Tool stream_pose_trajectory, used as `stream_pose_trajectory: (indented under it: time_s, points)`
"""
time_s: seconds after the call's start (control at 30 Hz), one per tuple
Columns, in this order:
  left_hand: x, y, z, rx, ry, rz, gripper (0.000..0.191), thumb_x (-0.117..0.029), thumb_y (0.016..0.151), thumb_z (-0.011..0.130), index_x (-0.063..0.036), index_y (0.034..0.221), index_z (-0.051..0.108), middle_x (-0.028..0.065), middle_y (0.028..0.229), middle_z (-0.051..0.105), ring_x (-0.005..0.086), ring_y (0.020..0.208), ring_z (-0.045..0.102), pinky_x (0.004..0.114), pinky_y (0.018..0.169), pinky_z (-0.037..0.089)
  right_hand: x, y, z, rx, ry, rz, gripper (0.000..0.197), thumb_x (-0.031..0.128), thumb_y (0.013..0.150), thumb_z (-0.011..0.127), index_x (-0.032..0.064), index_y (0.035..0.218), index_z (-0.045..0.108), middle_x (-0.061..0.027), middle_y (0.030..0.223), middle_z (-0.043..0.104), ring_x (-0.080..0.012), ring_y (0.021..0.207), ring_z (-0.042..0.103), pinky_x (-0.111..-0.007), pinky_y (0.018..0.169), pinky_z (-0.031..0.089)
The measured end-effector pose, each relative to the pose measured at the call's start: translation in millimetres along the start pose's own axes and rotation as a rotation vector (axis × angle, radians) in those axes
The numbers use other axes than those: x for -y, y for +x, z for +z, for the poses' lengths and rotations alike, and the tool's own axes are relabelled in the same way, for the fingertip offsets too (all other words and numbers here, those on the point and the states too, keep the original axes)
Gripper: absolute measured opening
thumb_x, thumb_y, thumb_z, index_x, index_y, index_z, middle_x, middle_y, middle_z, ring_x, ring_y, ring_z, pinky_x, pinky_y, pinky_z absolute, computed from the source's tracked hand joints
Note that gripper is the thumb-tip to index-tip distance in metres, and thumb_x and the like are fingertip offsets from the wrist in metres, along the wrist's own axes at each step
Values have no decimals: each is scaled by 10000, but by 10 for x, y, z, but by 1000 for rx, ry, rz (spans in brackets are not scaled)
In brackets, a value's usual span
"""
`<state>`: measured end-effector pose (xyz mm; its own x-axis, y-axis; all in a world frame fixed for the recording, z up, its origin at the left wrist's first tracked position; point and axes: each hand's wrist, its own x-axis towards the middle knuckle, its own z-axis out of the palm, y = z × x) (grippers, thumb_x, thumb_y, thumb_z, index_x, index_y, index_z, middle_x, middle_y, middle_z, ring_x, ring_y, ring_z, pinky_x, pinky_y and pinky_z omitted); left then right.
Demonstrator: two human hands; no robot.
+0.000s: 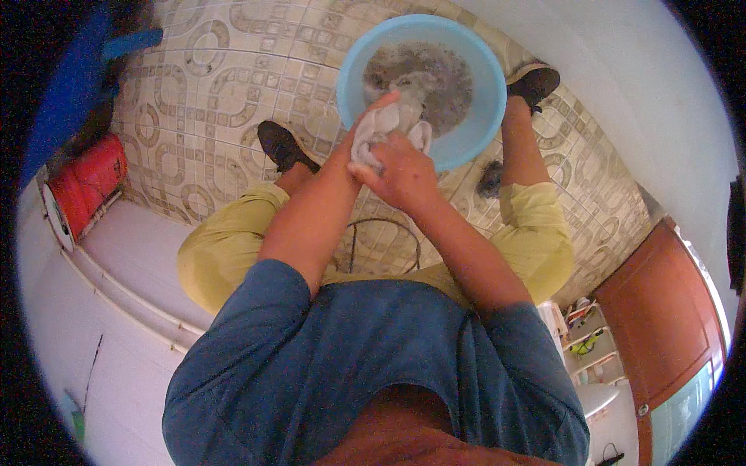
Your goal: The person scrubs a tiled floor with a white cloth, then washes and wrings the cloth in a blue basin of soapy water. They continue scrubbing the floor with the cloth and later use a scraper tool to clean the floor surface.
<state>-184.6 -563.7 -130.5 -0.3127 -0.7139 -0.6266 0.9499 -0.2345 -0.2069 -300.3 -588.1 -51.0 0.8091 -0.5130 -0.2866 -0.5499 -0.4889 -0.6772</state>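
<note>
A light blue plastic basin (344,87) stands on the tiled floor before me, with murky grey, sudsy water (449,76) inside. Over its near rim, both hands grip a wet, pale grey cloth (370,131). My left hand (382,105) is largely covered by the bunched fabric, its fingers showing near the water. Close to my left wrist, my right hand (405,172) presses and clasps the cloth with bent fingers. Part of the fabric (411,96) hangs down into the basin; where it ends in the water is hard to tell.
My dark shoes (282,145) flank the basin. Behind it on the right lies a dark, fuzzy item (492,177). A thin round frame (384,221) shows between my legs. A red cylinder (87,180) is by the left wall pipes (128,297); a brown door (658,314) and shelves (594,343) stand lower right.
</note>
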Motion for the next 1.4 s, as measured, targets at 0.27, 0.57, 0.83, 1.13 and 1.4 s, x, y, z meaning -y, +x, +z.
stream_pose_trajectory:
  time_s: [0.27,0.57,0.83,1.13,1.4]
  points:
    - [-39,469,-428,-22,181,186,479,-411,953,474,-70,1289,506,115,1248,571,279,1134,553,430,993,426,-494,442,367,-365,-18,97,287,366,842,596,93,914,651,-159,875,619,-364,805,608,-457,686,495]
    - [160,521,36,-319,569,290,424,-371,971,444,-88,1276,527,88,1248,580,246,1152,547,429,1011,404,-1659,826,153,-209,115,600,418,449,894,493,71,976,650,-182,963,649,-385,877,624,-495,808,475]
    - [-191,559,-373,-638,577,281,576,-392,915,521,-111,1395,373,85,1402,441,280,1271,432,498,1038,346,-2215,900,282,-289,-216,290,626,449,849,577,58,1324,462,-219,1328,480,-454,1269,371,-518,1012,355]
    - [-100,471,-392,-703,565,162,800,-504,845,581,-202,1479,197,86,1486,299,374,1317,338,620,1018,295,-1868,943,867,122,-298,348,672,424,715,720,129,1286,524,-201,1283,537,-379,1125,552,-456,948,465]
    - [-254,454,-538,-176,69,-3,740,-654,865,462,-104,1359,430,148,1319,503,337,1174,506,526,942,430,-994,360,331,80,-7,166,495,312,683,712,159,1142,607,-192,1066,609,-381,950,607,-459,808,517]
